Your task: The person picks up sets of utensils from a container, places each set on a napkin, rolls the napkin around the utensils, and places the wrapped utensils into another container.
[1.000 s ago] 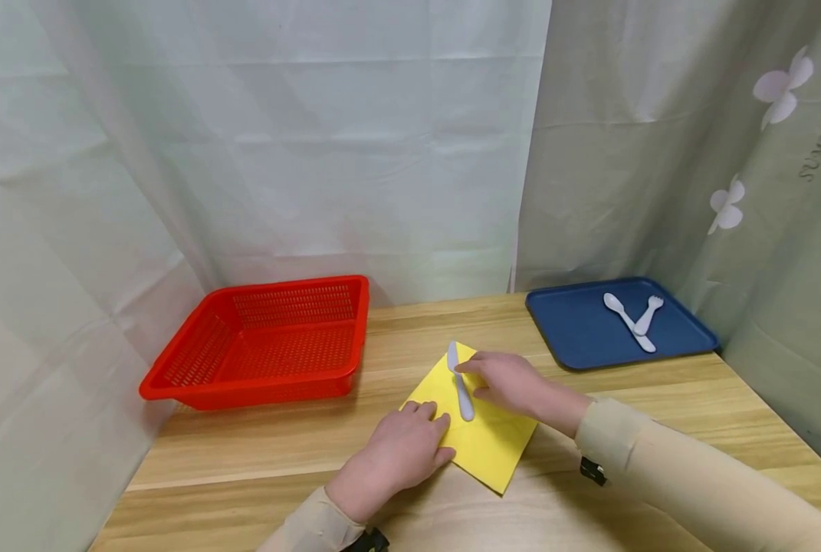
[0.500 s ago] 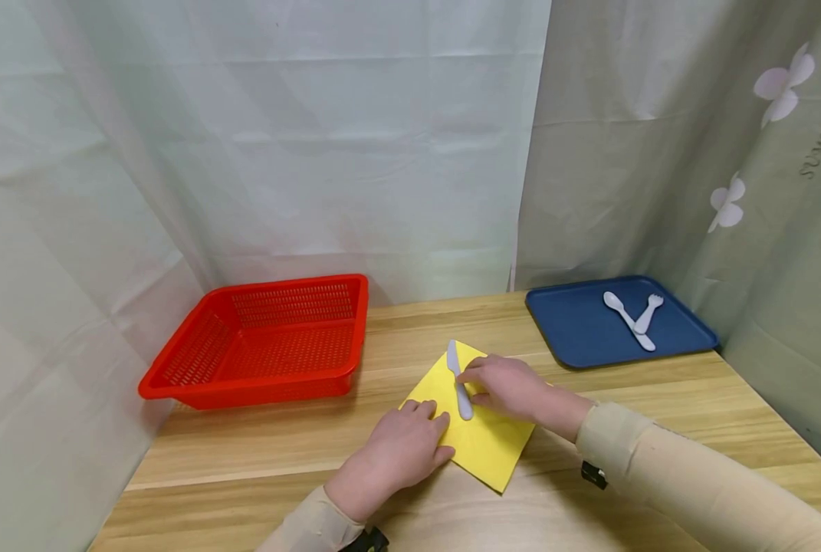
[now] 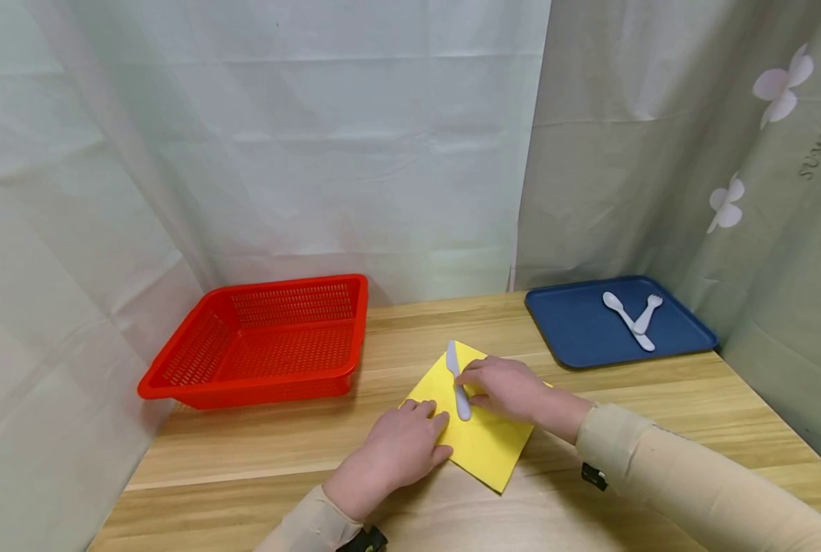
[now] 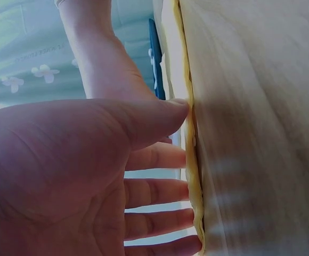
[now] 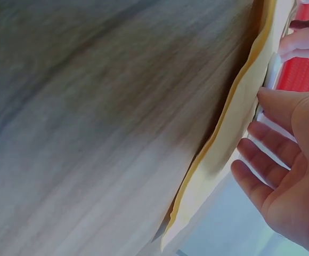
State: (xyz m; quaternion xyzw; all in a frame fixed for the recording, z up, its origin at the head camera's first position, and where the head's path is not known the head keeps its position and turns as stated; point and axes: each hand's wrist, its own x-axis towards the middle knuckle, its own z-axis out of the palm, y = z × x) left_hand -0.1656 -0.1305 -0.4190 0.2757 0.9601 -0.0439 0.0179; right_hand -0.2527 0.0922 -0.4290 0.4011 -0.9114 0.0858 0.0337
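Observation:
In the head view a yellow napkin [image 3: 487,448] lies turned at an angle on the table. A pale grey knife [image 3: 461,402] rests on top of it, blade end at the far corner. My left hand [image 3: 398,452] lies with extended, spread fingers on the napkin's left edge, apart from the knife. From the right, my right hand [image 3: 505,387] reaches over the napkin, and its fingertips touch the middle of the knife. The right wrist view shows relaxed, bent fingers [image 5: 263,165] beside the napkin, with no clear pinch.
A red basket [image 3: 327,376] stands at the back left. At the back right, a blue tray [image 3: 576,337] holds a spoon [image 3: 625,318] and a small fork [image 3: 648,314] that overlap. Curtains [image 3: 355,153] enclose the wooden table [image 3: 258,468] at the back and sides.
The right fingertips have slid slightly toward the near end of the knife, and its handle end has shifted a little left. The left hand stays almost still.

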